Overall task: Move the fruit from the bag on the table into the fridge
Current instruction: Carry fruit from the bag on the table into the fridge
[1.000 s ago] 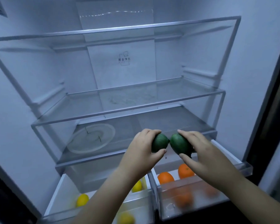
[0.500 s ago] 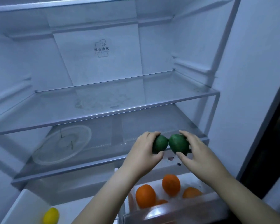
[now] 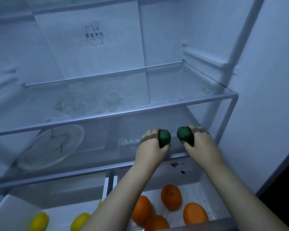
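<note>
An open fridge (image 3: 265,80) is seen from slightly above, in dim bluish light. Two bare hands are held side by side right of centre, above the front of the lower shelf (image 3: 90,157) and beneath the middle shelf (image 3: 173,84).

The left hand (image 3: 150,147) is curled round the left green fruit (image 3: 164,138), which is pinched between the thumb below and the fingers above. The right hand (image 3: 202,147) is wrapped the same way round the right green fruit (image 3: 184,135). Both fruits are smooth, dark and rounded. They are held near each other but apart. Their outer sides are hidden by fingers, and whether either one touches the shelf cannot be told.

Both shelves are made of clear glass with pale front edges. A round clear plate (image 3: 52,147) lies at the left of the lower shelf, well apart from the hands, with bare glass between. Its outline is faint.

At lower right, four oranges (image 3: 171,196) are held in the right drawer (image 3: 198,192). One is partly hidden by the left forearm, and another is cut off by the drawer front. At lower left, two blurred lemons (image 3: 39,220) are cut off by the bottom of the frame.

Dark specks (image 3: 173,165) are seen between the forearms, just below the lower shelf's edge, but they cannot be made out. A printed label (image 3: 94,34) is set on the back wall at upper centre.
</note>
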